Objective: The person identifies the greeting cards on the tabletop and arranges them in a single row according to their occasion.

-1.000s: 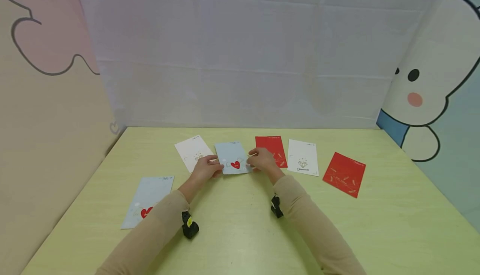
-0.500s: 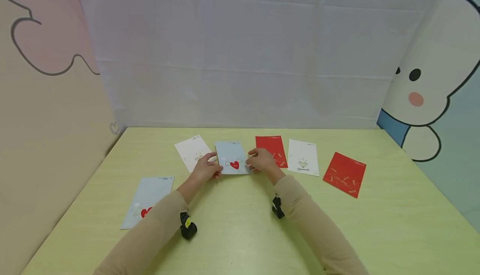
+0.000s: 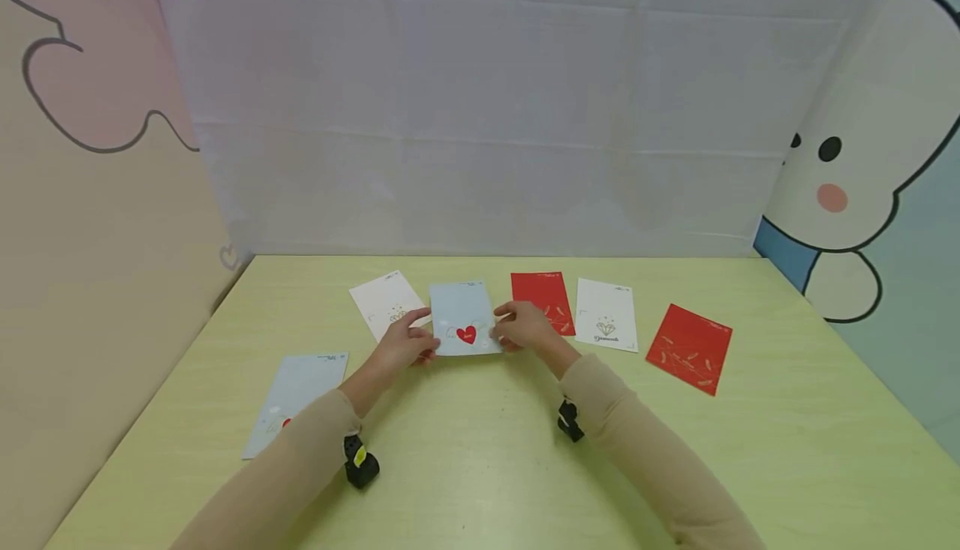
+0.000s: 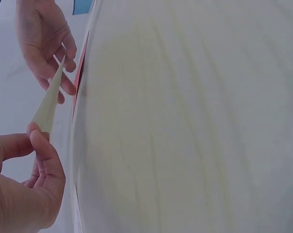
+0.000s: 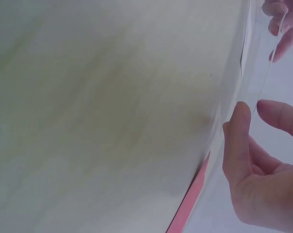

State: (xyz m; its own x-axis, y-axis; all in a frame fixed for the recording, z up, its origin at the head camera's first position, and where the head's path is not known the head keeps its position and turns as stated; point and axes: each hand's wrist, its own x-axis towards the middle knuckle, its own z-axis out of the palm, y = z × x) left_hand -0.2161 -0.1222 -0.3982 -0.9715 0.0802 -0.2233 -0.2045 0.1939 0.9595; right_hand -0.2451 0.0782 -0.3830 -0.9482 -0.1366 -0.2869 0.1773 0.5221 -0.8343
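Observation:
In the head view a pale blue card (image 3: 461, 308) with a red heart is held slightly raised at the middle of the table. My left hand (image 3: 405, 346) pinches its lower left edge between thumb and finger; in the left wrist view the card (image 4: 48, 108) shows nearly edge-on beside that hand (image 4: 27, 184). My right hand (image 3: 525, 327) pinches the lower right edge, and the right wrist view shows the card (image 5: 266, 80) as a thin line between thumb and finger of this hand (image 5: 267, 179). A white card (image 3: 386, 304) lies behind the left hand, a red card (image 3: 542, 292) behind the right.
Farther right lie a white card (image 3: 606, 312) with a diamond drawing and a red card (image 3: 688, 350). Another pale blue card (image 3: 303, 387) at left is partly covered by the left sleeve (image 3: 277, 467). A white sheet (image 3: 480, 117) hangs behind the table (image 3: 480, 467).
The held blue card has come slightly toward me and now faces me more squarely. Both hands have shifted a little, the left one leftward and nearer. The other cards lie unmoved.

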